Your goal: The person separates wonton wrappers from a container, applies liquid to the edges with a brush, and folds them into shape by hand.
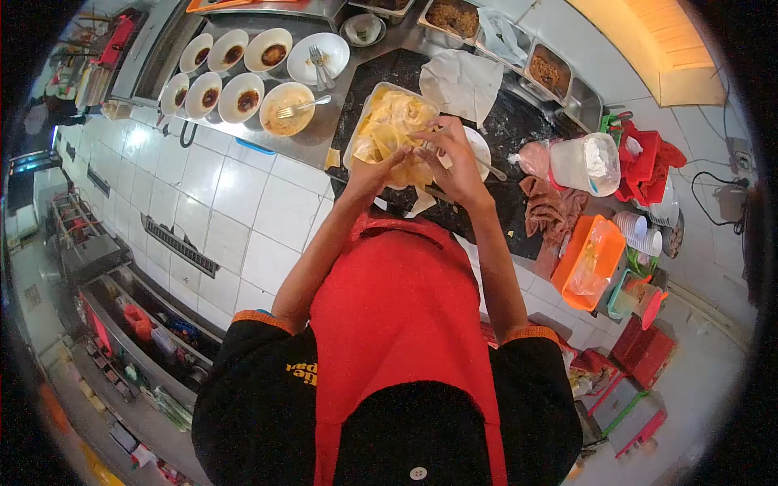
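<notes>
A white rectangular tub [350, 154] on the dark worktop is filled with pale yellow folded dumplings [397, 113]. Over its near right corner my two hands come together. My left hand [377, 174] has its thumb and fingers closed on a yellow dumpling wrapper [415, 172]. From the other side, my right hand [455, 158] bends its fingers in at the same wrapper, and its fingertips partly hide it. Just right of my right hand lies a white plate [478, 146], mostly covered by the hand, with a metal utensil handle [493, 170] sticking out.
Several bowls with dark sauce [247, 100] stand at the left, beside a bowl with a fork [285, 121] and a plate with forks [331, 50]. White paper [460, 81] lies behind the tub. Rightward are a brown cloth [554, 211], a clear bucket [585, 164] and an orange basket [579, 263].
</notes>
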